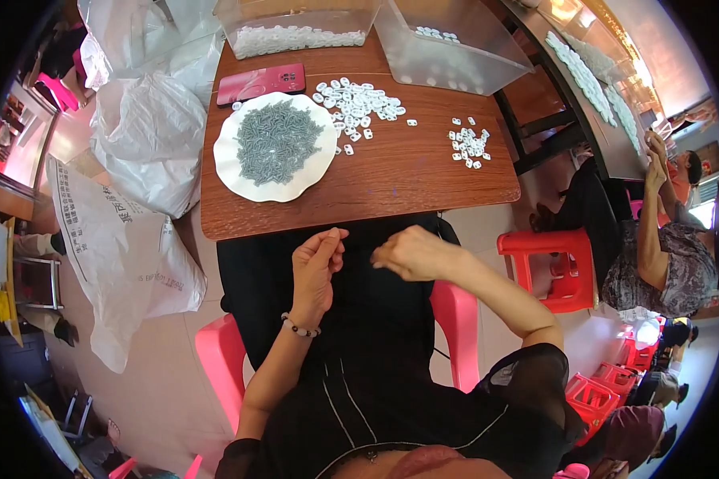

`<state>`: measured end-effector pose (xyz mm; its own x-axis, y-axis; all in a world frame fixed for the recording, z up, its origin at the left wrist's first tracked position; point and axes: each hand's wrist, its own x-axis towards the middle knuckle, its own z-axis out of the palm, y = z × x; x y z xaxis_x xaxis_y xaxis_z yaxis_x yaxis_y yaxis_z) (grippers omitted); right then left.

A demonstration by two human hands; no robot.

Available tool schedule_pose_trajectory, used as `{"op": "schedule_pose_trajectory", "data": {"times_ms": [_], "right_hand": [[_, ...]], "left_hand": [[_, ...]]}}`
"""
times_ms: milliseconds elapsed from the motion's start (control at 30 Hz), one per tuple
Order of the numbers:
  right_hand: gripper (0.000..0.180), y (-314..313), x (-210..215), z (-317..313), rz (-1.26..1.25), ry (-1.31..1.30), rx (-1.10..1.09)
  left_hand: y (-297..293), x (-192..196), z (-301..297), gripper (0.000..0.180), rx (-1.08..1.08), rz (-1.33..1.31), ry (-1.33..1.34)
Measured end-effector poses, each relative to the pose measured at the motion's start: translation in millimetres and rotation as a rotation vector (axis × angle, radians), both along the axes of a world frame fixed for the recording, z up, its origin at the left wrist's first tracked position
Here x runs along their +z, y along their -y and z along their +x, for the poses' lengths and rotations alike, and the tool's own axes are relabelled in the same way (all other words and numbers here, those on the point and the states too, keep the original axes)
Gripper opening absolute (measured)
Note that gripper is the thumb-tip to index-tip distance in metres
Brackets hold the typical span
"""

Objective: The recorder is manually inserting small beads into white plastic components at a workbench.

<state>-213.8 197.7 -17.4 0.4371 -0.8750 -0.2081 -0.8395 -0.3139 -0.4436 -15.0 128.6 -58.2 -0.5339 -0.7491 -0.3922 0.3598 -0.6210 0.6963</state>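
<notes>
My left hand (pixel 319 262) is held up just before the table's front edge, its thumb and index finger pinched together. To its right, my right hand (pixel 422 254) has its fingers bent and drawn together, pointing toward the left. Whatever either hand grips is too small or hidden to name. On the wooden table (pixel 423 182), a scalloped white plate (pixel 225 152) bears a heap of small grey rod-like pieces (pixel 280 142). Beside the plate lies a loose pile of small white pieces with dark holes (pixel 361 104). A smaller cluster of white pieces (pixel 470 145) sits farther right.
A red phone (pixel 256 83) lies behind the plate. Two translucent bins (pixel 295 14) holding white pieces stand at the table's back. White sacks (pixel 128 255) crowd the left side. On the right are a red stool (pixel 547 267) and another person (pixel 663 255) at a neighbouring table.
</notes>
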Motion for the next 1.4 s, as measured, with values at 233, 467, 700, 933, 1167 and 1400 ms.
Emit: {"op": "schedule_pose_trajectory", "data": {"times_ms": [233,467,700,933,1167,1400], "right_hand": [[0.055,5,-98,-40,-0.212,-0.221,-0.398],[0.051,36,-115,-80,-0.419,0.079,-0.544],[0.055,35,-142,-94,-0.308,0.256,-0.711],[0.056,32,-167,-109,-0.266,0.142,-0.865],[0.057,36,-157,-101,-0.29,0.286,-0.87],[0.062,23,-157,-109,-0.4,0.219,-0.751]], "left_hand": [[6,-16,2,0.02,-0.022,-0.114,0.117],[29,-62,25,0.019,0.195,-0.862,0.78],[68,-78,54,0.055,0.288,-1.373,1.544],[74,-114,43,0.073,-0.005,-1.436,1.734],[78,-115,51,0.061,-0.062,-1.413,1.735],[76,-107,50,0.063,0.007,-1.439,1.725]]}}
